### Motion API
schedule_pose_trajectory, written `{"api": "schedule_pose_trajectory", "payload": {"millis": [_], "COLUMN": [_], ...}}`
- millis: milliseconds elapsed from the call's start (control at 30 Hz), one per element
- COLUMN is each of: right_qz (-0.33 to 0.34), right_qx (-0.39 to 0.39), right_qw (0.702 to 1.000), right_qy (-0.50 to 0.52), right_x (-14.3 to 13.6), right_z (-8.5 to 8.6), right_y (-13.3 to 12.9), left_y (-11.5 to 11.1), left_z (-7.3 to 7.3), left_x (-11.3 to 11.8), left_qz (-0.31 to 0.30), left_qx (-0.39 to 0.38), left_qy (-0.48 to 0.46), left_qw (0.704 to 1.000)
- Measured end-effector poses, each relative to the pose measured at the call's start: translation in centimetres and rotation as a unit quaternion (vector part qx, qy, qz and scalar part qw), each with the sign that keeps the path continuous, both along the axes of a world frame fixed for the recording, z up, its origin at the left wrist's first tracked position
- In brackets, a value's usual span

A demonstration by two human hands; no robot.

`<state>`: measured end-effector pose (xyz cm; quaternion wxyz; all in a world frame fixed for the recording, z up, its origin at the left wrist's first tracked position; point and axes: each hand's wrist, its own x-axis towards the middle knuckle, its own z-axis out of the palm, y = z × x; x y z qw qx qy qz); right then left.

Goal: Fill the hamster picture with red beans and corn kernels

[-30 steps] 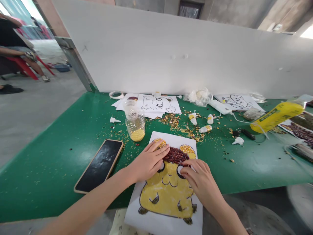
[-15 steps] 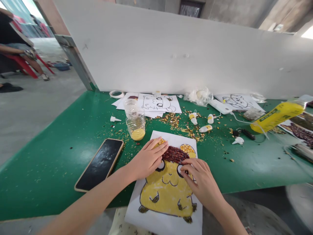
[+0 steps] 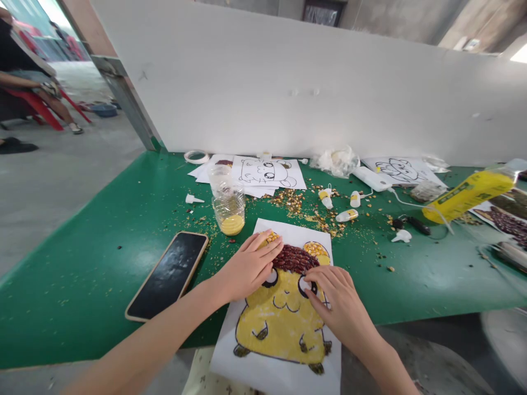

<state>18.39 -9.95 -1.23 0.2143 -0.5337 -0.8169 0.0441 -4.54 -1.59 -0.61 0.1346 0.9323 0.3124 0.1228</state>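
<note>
A sheet of paper with a hamster picture (image 3: 284, 323) hangs partly over the table's front edge. Yellow grains fill its body, dark red beans (image 3: 294, 259) cover the top of the head, and corn kernels (image 3: 316, 249) fill an ear. My left hand (image 3: 251, 269) lies flat across the picture's upper left, fingers stretched out over the other ear and hiding part of it. Over the right-hand eye, my right hand (image 3: 340, 296) rests with thumb and forefinger bent and a gap between the tips. Nothing shows in that gap.
A phone (image 3: 168, 277) lies left of the picture. Behind it stands a clear plastic cup (image 3: 228, 206) with yellow grains. Scattered kernels (image 3: 290, 202), small glue bottles (image 3: 346, 215) and a yellow bottle (image 3: 467, 196) lie on the green table (image 3: 102, 247). A person (image 3: 24, 71) sits far left.
The thumb and forefinger of my right hand have shifted slightly over the eye, leaving more of it visible. My left hand stays in place.
</note>
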Motion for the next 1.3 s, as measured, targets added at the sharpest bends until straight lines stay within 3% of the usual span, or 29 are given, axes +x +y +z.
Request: {"api": "schedule_pose_trajectory", "payload": {"millis": [500, 900, 1300], "right_qz": [0.009, 0.007, 0.006], "right_qx": [-0.002, -0.067, -0.047], "right_qw": [1.000, 0.998, 0.999], "right_qy": [-0.008, 0.011, 0.018], "right_x": [-0.6, 0.0, 0.6], "right_z": [0.5, 0.1, 0.3], "right_y": [-0.1, 0.0, -0.2], "left_y": [-0.1, -0.1, 0.0], "left_z": [0.1, -0.1, -0.3], "left_x": [0.1, 0.2, 0.1], "left_qz": [0.007, 0.012, 0.009], "left_qx": [0.008, 0.039, 0.052], "left_qy": [0.033, 0.057, 0.057], "left_qw": [0.999, 0.998, 0.997]}}
